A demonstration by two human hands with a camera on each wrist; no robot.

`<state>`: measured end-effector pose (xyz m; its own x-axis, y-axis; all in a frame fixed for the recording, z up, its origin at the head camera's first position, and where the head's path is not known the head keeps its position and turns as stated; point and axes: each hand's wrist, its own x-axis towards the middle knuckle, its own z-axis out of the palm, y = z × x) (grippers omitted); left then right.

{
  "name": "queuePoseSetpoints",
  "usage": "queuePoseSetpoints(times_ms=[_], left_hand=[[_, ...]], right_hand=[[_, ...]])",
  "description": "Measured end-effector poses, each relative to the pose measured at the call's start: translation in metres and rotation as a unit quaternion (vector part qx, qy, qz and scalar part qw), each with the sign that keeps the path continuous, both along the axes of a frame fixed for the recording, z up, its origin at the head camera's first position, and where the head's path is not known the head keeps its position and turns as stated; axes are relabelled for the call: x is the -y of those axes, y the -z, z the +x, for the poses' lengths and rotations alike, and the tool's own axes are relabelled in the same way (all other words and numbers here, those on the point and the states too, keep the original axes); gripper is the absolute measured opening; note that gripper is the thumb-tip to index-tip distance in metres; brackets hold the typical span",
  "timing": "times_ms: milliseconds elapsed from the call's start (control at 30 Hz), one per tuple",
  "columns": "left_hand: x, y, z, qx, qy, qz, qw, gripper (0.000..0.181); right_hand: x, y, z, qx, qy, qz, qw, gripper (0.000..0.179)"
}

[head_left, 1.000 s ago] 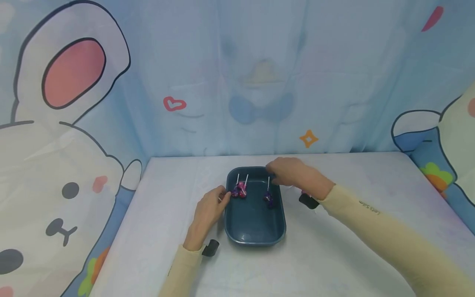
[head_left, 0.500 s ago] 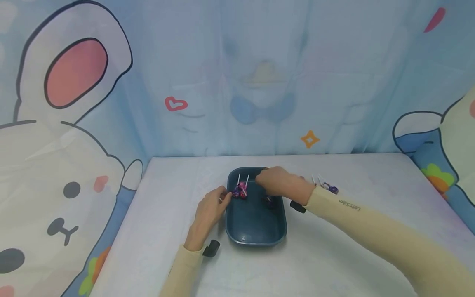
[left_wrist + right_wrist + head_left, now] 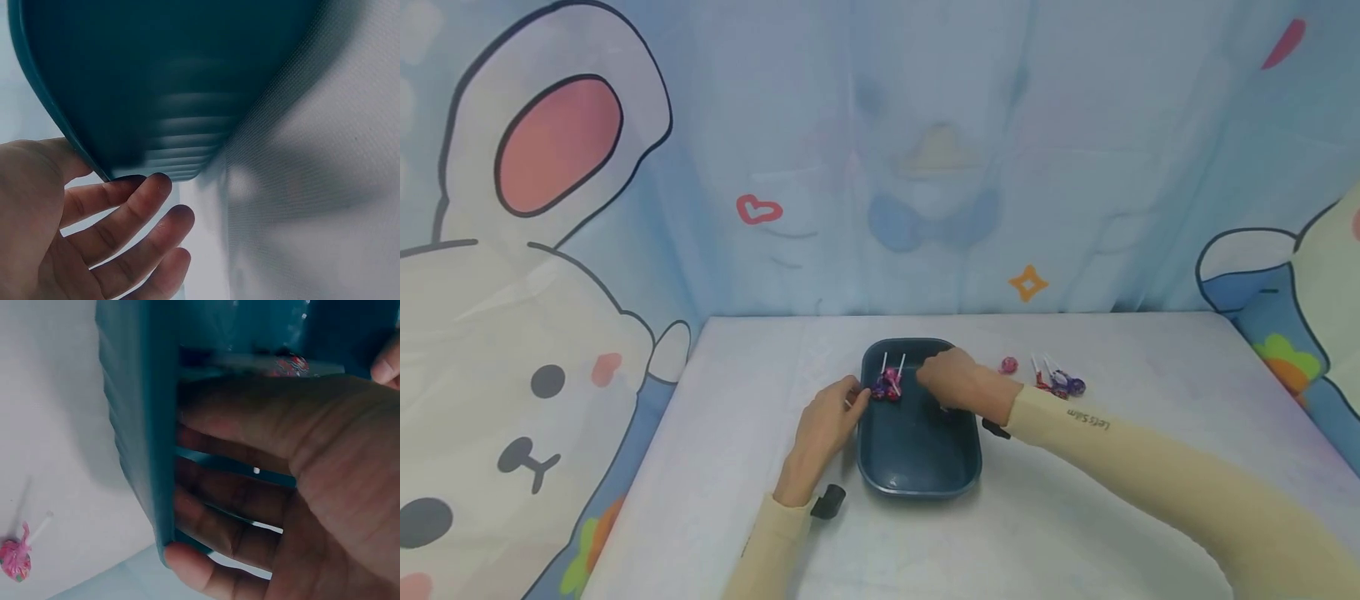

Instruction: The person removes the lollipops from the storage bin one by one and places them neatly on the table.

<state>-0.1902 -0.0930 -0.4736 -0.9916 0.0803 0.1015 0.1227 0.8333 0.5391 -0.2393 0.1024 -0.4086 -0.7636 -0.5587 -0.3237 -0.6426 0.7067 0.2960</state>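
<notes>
A dark teal tray (image 3: 917, 462) stands on the white-covered table. My left hand (image 3: 825, 421) grips its left rim between thumb and fingers; in the left wrist view the other fingers (image 3: 140, 262) spread beside the outer wall. Within the tray's left part lie purple and pink-red lollipops (image 3: 891, 379), their white sticks pointing away. My right hand (image 3: 958, 383) reaches over the right rim with curled fingers. A white stick end (image 3: 256, 470) shows among those fingers in the right wrist view, so they seem to pinch a lollipop whose head is mostly hidden.
Right of the tray, a pink lollipop (image 3: 1008, 365) lies on the table, near a small cluster of red and purple lollipops (image 3: 1060, 383). Behind the table hangs a pale blue cartoon curtain (image 3: 820, 167).
My right hand has moved left and down from the tray's right rim into its inside, covering the purple lollipop's stick. Lollipops on the right have come into sight. My left hand stays put.
</notes>
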Motion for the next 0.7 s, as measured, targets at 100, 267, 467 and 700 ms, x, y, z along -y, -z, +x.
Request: queuePoseSetpoints(times_ms=[100, 267, 467, 700], left_hand=[[0.000, 0.000, -0.001, 0.000, 0.000, -0.001, 1.0000, 0.024], [0.001, 0.000, -0.001, 0.000, 0.002, 0.000, 1.0000, 0.024], [0.001, 0.000, -0.001, 0.004, 0.000, -0.002, 1.0000, 0.024], [0.001, 0.000, 0.000, 0.006, -0.002, -0.003, 1.0000, 0.025]], right_hand=[[0.000, 0.004, 0.000, -0.006, -0.001, 0.004, 1.0000, 0.019], [0.001, 0.010, -0.003, -0.007, 0.001, 0.029, 0.9996, 0.015], [0.001, 0.016, -0.004, -0.025, -0.002, 0.022, 0.9994, 0.012], [0.002, 0.014, -0.002, -0.025, 0.005, 0.011, 0.9996, 0.010]])
